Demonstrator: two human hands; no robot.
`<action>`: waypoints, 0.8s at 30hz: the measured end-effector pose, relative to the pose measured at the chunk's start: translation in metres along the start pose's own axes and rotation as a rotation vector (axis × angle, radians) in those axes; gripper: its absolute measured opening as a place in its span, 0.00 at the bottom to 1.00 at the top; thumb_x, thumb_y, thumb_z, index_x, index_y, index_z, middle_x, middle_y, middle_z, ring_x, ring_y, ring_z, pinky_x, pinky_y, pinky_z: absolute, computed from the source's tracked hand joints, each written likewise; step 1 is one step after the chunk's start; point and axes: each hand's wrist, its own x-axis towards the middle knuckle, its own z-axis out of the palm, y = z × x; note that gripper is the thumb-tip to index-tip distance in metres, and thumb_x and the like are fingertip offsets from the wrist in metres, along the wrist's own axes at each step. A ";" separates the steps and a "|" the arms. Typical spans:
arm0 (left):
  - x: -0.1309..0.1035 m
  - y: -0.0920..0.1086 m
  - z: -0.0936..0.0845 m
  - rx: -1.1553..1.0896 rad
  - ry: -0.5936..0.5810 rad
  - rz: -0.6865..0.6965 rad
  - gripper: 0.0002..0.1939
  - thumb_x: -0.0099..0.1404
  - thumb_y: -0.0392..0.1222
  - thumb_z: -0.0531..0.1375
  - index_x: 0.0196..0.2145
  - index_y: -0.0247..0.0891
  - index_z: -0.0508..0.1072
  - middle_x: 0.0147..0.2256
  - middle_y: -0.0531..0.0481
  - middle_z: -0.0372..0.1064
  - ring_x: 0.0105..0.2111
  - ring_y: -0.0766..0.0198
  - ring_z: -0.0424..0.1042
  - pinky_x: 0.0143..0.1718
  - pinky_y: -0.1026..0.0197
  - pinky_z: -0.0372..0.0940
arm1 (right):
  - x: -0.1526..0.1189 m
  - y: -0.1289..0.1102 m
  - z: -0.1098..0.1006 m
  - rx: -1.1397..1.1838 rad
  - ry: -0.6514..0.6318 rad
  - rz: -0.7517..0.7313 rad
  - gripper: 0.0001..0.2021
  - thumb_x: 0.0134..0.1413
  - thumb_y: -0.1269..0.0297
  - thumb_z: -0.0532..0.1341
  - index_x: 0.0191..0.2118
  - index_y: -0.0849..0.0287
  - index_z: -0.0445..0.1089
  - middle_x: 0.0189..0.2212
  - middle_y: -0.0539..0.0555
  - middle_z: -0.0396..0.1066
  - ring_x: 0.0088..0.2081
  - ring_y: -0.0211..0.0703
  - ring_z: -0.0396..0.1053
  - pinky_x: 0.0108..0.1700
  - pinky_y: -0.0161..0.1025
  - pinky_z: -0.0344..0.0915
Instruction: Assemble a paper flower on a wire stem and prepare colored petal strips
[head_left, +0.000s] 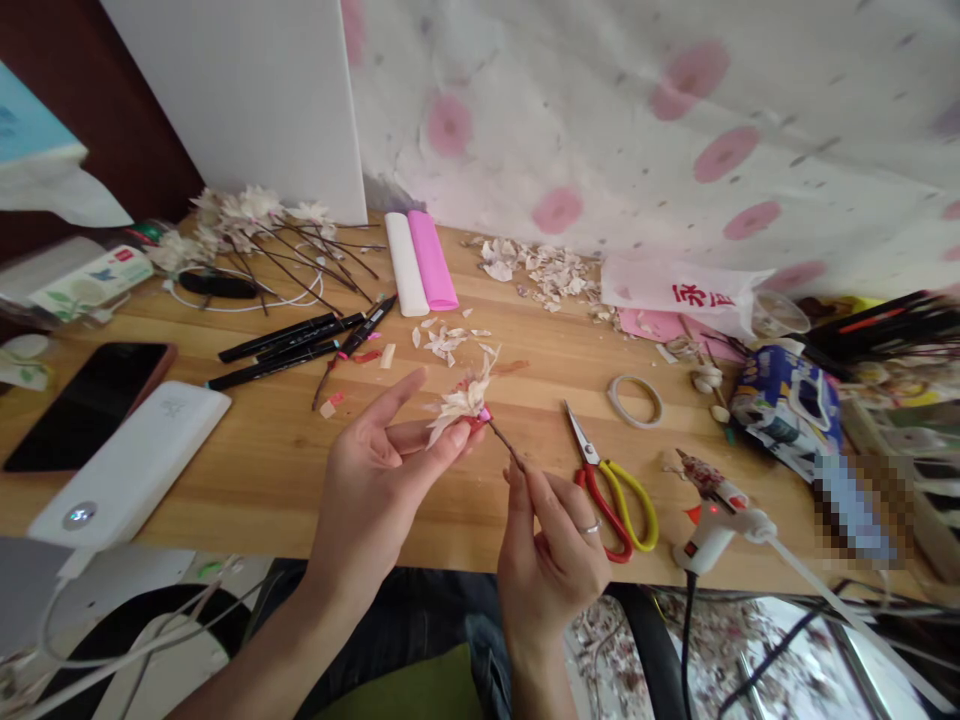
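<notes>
A handmade flower (pixel 460 405) with pale, pointed petals and a pink-and-red base is held over the front of the wooden table. My left hand (pixel 382 470) pinches it at the base between thumb and fingers, the index finger stretched away. Lower down, my right hand (pixel 551 540) grips its thin brown stem (pixel 506 442) between thumb and fingertips; a ring shows on one finger. Just right of that hand lie scissors (pixel 616 505) with one red and one yellow handle, blades parted slightly. Beyond the flower are loose petal scraps (pixel 446 340).
Black markers (pixel 289 340), a white and a pink crepe paper roll (pixel 431 262) and several finished flowers (pixel 255 215) lie behind to the left. A phone (pixel 90 400) and power bank (pixel 131 465) sit left. Right are a tape roll (pixel 635 401) and a glue gun (pixel 720 515) with its cord.
</notes>
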 end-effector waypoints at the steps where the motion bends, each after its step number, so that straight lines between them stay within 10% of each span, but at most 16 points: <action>1: 0.000 0.000 0.000 0.001 0.000 0.001 0.37 0.55 0.35 0.73 0.60 0.33 0.65 0.32 0.49 0.83 0.37 0.58 0.83 0.43 0.63 0.77 | 0.000 0.000 0.000 0.015 0.000 0.010 0.14 0.60 0.79 0.63 0.45 0.54 0.78 0.33 0.53 0.77 0.32 0.41 0.76 0.33 0.37 0.76; 24: 0.002 0.000 0.003 -0.050 -0.015 -0.011 0.38 0.52 0.38 0.74 0.59 0.35 0.67 0.32 0.48 0.83 0.37 0.56 0.83 0.44 0.57 0.77 | 0.010 -0.014 0.001 0.316 -0.104 0.412 0.08 0.61 0.73 0.64 0.39 0.55 0.80 0.30 0.49 0.77 0.32 0.38 0.73 0.32 0.35 0.75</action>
